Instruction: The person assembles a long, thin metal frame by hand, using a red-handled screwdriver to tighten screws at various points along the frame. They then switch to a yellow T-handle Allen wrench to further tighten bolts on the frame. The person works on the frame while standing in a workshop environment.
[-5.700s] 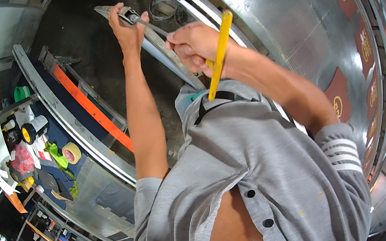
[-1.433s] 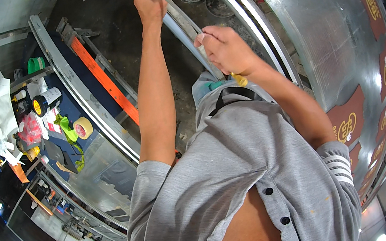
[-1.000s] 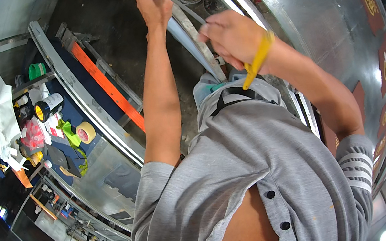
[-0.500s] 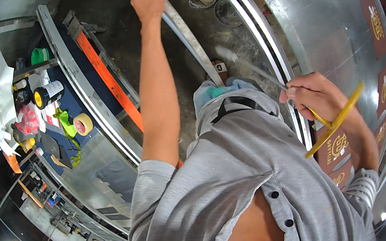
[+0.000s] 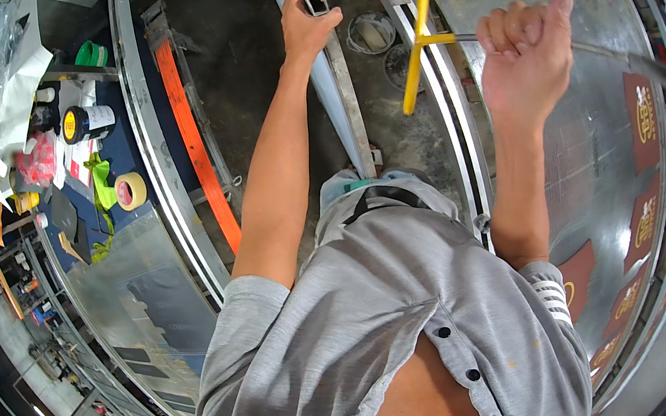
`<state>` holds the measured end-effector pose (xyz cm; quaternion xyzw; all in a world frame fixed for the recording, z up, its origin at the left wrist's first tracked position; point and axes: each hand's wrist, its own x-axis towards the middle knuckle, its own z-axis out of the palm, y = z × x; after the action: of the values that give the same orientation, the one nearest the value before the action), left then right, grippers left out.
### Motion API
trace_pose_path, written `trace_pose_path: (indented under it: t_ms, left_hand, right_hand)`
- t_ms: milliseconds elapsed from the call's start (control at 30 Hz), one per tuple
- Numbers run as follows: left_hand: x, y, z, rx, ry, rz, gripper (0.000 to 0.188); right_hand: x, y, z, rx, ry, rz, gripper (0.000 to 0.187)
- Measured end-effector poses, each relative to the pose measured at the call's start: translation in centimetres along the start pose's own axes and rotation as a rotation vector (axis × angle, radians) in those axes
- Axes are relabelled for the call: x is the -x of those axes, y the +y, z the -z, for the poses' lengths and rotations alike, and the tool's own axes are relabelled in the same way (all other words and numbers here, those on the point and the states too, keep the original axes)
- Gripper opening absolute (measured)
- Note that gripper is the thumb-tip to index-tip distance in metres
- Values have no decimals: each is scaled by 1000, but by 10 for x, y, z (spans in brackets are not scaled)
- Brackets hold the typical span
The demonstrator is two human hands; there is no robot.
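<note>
My left hand [image 5: 308, 31] is closed around the upper end of a long metal bar [image 5: 344, 91] with a hollow, square end. The bar slants down toward my waist, and a pale strip lies along its left side. Raised over the right-hand table, my right hand [image 5: 528, 53] grips the shaft of a T-handled rod [image 5: 418, 47]. Its yellow crosspiece sticks out left of the fist; the thin grey shaft runs out to the right, its far end blurred. The two hands are apart.
A metal-railed table [image 5: 580, 148] on the right carries brown printed pieces [image 5: 644, 220]. Another table on the left holds a tape roll [image 5: 130, 190], a dark jar [image 5: 87, 122] and plastic wrap. An orange beam [image 5: 198, 155] and a bucket [image 5: 370, 33] are on the floor between them.
My right hand has risen and moved forward, swinging the rod so that its shaft points right instead of toward the bar. My left hand with the bar has shifted right and slightly down in view.
</note>
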<state>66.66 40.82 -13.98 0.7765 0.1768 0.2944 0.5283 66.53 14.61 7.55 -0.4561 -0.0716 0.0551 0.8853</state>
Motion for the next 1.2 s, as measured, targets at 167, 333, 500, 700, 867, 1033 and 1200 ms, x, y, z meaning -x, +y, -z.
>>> trace_pose_path:
  t_ms: [167, 333, 500, 700, 867, 1033, 1200]
  left_hand:
    - [0, -7, -13, -30, -28, -52, 61]
    - [-1, -13, -16, -83, -36, -193, 64]
    - [-4, -13, -16, -52, -44, -149, 64]
    - [-7, 2, -17, -205, -76, -173, 62]
    - [-6, 0, -26, -151, -10, -282, 55]
    - [0, 16, -31, -102, -65, -211, 47]
    - [-1, 11, -34, -123, -31, -222, 42]
  right_hand:
    - [-25, 60, -8, -43, -75, -228, 53]
    - [-44, 97, -29, -67, 79, -242, 53]
    - [-62, 116, -40, -43, 165, -199, 52]
    - [-85, 119, -51, 20, 171, -205, 45]
    - [-97, 130, -66, 384, 180, -15, 52]
    - [-82, 127, -53, 353, 117, 34, 54]
    - [-73, 127, -52, 239, 105, -13, 52]
